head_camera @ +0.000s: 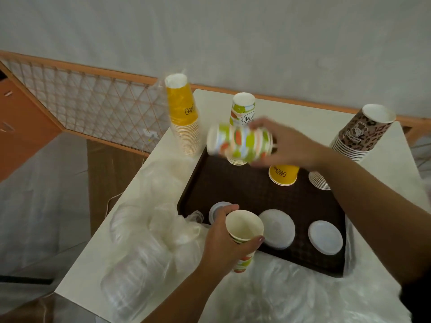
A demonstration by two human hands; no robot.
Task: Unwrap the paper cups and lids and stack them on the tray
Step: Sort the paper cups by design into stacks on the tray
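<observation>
Head view — your right hand [283,145] grips a fruit-print cup [240,142], left hand [225,238] curls round another; tray [233,183] part-stacked — wrapped lids [135,257] remain.

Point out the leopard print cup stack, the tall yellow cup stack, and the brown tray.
leopard print cup stack [363,134], head view, on the top cup's printed side.
tall yellow cup stack [183,108], head view, on the top cup's yellow wall.
brown tray [245,190], head view, bare floor.

1. Between our two hands' fingers [233,209] we see bare tray [233,187] floor.
2. Beyond the right fingers [258,124], inverted cup stacks [242,108] crowd the tray's far edge.
3. Left of the left fingers, crumpled plastic wrap [151,229] covers the worktop [93,264].
4. Right of them lie white lids [325,237].
</observation>
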